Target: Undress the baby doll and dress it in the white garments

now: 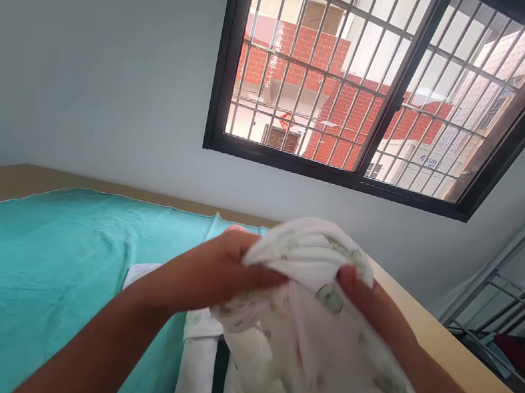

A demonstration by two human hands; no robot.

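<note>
A thin white cloth (318, 342) with a scattered green print, perhaps a garment, is bunched up before me and hangs down towards the lower right. My left hand (223, 274) pinches its gathered edge between thumb and fingers. On the other side, my right hand (370, 303) grips the same edge, thumb in front and fingers behind the fabric. Under and left of it, a white tube-like fabric piece (197, 375) with a printed band lies on the turquoise cover (50, 274). A small pink thing (237, 227) shows just behind my left hand; its kind is hidden.
The turquoise cover lies over a light wooden table (408, 290), whose far edge meets a pale wall (113, 62). A barred window (314, 77) with a black frame is above. At the right stands a metal rack or bed frame (519, 296) with dark cloths on it.
</note>
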